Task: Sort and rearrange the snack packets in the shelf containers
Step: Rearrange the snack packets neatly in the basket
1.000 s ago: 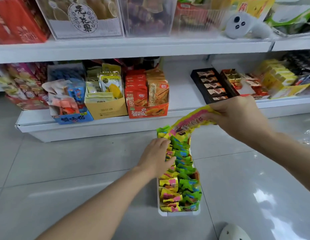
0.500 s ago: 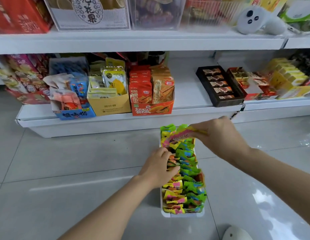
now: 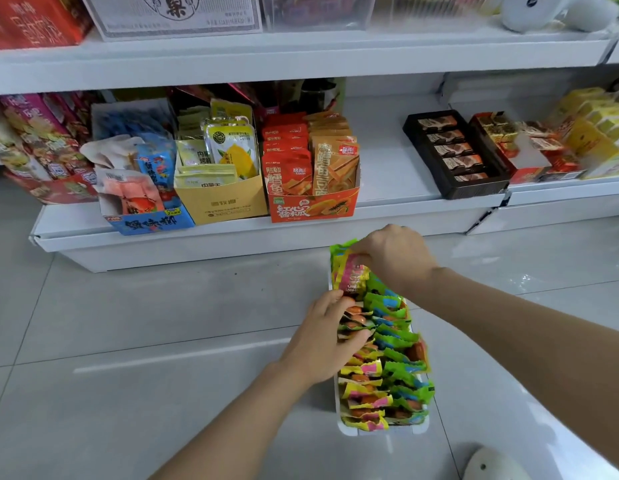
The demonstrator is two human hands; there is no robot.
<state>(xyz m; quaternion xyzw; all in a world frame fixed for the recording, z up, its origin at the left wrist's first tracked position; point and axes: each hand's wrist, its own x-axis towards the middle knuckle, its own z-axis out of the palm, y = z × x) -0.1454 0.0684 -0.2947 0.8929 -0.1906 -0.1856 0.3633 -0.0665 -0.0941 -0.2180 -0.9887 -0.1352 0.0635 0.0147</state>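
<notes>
Since 1 s ago, right hand (image 3: 396,259) has dropped from mid-air w/ the yellow-pink packet (image 3: 353,277) down to the far end of the white tray (image 3: 347,429); packet now stands upright at the head of the left row, fingers curled over its top edge, pinching it. Left hand (image 3: 323,344) has barely shifted: lies along the tray's left side, fingers curled into the yellow-pink row (image 3: 365,393), thumb on top, pressing the packets apart/back; can't tell if it actually grips one. Green packets (image 3: 401,368) fill the tray's right row, yellow-pink ones the left, all standing on edge, packed tight. Tray sits on the grey tiled floor (image 3: 145,306), lengthwise away from the person, far end near the base of the bottom shelf (image 3: 231,233).

On that shelf, L to R: blue box (image 3: 150,221) of mixed pouches, yellow box (image 3: 225,200) w/ pale green/yellow pouches, orange-red box (image 3: 313,204) w/ red & tan packets, then a bare gap, then black tray (image 3: 455,154) of brown bars, red box (image 3: 524,168), yellow packs (image 3: 599,133) at far right. Pink-red bags (image 3: 34,147) at far left. Upper shelf (image 3: 301,53) carries red and white cartons, tops cut off by frame. White rounded object (image 3: 488,464) at bottom right on floor, partly out of view.
</notes>
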